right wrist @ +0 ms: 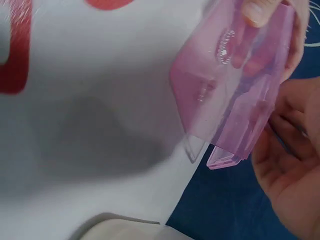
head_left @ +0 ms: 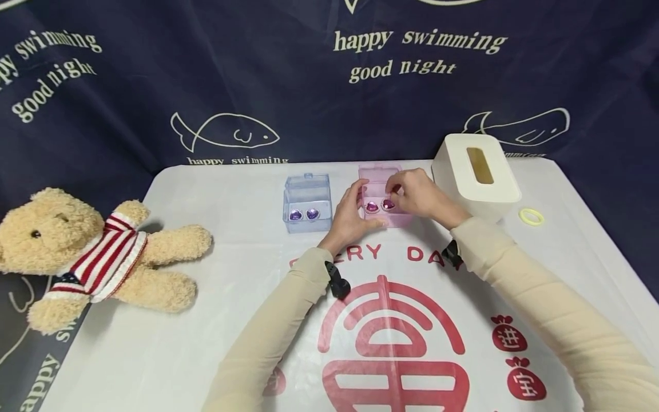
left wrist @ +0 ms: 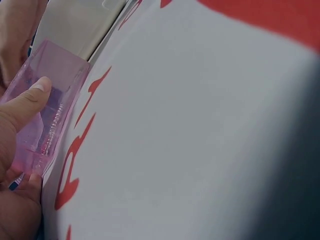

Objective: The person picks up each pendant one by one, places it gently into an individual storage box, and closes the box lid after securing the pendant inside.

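A see-through pink box [head_left: 396, 220] with its lid raised stands toward the back of the table. My left hand [head_left: 352, 218] grips it from the left, its thumb [left wrist: 37, 95] across the front wall. Inside the box are two deep-pink gem pieces with sparkling rims, a left one [head_left: 372, 207] and a right one [head_left: 388, 204]. Curled fingers of my right hand [head_left: 414, 191] reach into the box just over the right gem piece; whether they pinch it is hidden. To the left, a similar blue box [head_left: 308, 225] stands open with two purple gem pieces [head_left: 312, 213] in it.
A white tissue box [head_left: 463, 171] stands close behind my right wrist. A yellow ring [head_left: 531, 216] lies to its right. On the left side lies a teddy bear [head_left: 118, 257] in a striped shirt. A dark blue curtain [head_left: 309, 86] hangs behind the table.
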A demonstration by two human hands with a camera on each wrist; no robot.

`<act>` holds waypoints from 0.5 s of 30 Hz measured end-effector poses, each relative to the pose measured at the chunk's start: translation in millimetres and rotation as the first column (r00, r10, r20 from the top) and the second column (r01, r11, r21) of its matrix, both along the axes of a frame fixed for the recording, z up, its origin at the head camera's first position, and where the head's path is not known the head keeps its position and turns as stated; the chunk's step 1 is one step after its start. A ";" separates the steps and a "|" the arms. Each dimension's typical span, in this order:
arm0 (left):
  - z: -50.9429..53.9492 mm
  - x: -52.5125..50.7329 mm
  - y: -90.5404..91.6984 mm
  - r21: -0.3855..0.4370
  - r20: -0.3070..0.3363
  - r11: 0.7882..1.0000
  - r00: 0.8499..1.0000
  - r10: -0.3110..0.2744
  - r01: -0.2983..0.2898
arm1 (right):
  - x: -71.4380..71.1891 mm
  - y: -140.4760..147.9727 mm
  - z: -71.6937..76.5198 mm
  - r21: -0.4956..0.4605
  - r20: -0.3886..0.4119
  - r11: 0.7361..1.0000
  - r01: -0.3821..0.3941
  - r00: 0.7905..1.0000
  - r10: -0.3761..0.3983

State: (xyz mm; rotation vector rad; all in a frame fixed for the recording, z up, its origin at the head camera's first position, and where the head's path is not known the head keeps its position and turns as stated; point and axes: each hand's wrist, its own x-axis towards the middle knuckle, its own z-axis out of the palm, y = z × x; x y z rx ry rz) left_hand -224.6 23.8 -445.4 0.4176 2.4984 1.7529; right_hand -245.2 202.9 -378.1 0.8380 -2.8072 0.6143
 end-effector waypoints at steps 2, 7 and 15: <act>0.4 -0.4 -0.9 0.002 -0.003 1.000 1.000 0.006 -0.006 | -1.4 -0.4 0.4 -0.103 -0.036 0.993 0.061 0.997 -0.065; 0.3 -1.1 -1.3 0.008 -0.003 1.000 1.000 0.000 0.000 | -6.5 -2.3 0.2 -0.258 0.096 0.916 0.307 0.951 -0.292; 0.3 0.2 0.4 0.052 0.049 0.998 0.998 0.025 -0.027 | -17.7 -7.2 -4.7 -0.394 0.597 0.706 0.589 0.748 -0.290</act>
